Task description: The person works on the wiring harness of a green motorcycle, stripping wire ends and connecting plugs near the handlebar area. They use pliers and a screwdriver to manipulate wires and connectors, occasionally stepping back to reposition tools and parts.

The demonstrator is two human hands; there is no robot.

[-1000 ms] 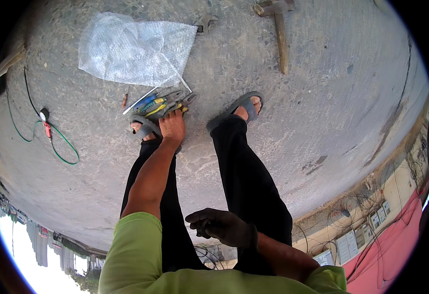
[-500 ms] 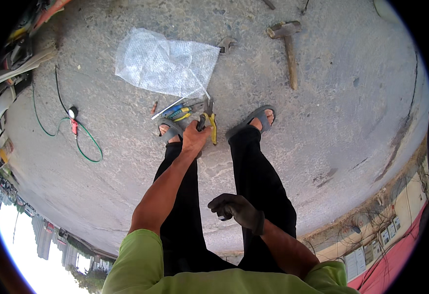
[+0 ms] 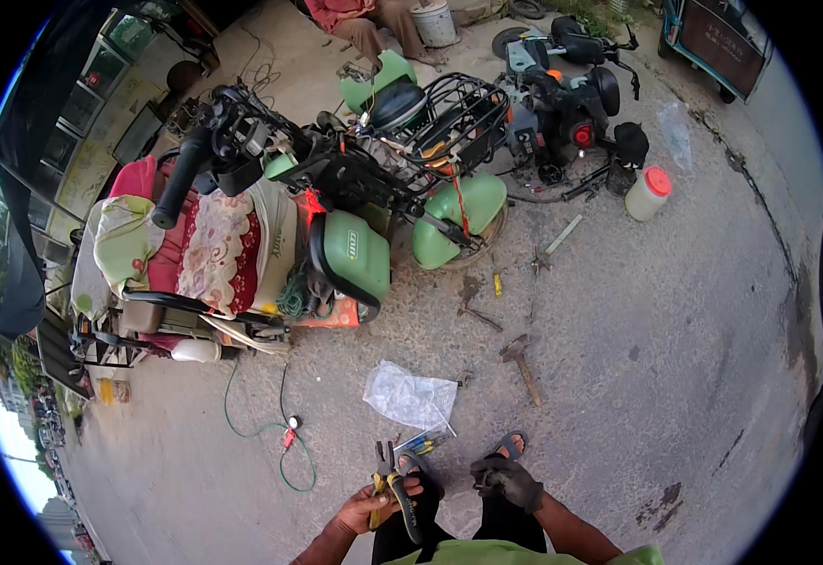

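Observation:
My bare left hand is closed around the handles of a pair of pliers with yellow and black grips. The jaws point away from me and stand slightly apart. My right hand, in a dark grey glove, is held in front of my right leg with its fingers curled. Something small and dark seems to sit in those fingers, but I cannot make it out. Ahead of my left foot lie several hand tools with blue and yellow handles. Beyond them is a sheet of bubble wrap.
A hammer lies ahead on the right. A green hose with a gauge is on the left. Farther off are a partly stripped green scooter, a second scooter, a white jar with a red lid and a seated person.
My view has lifted from the ground to the scooters. My left hand has picked the pliers up off the ground and raised them. The right hand stays curled.

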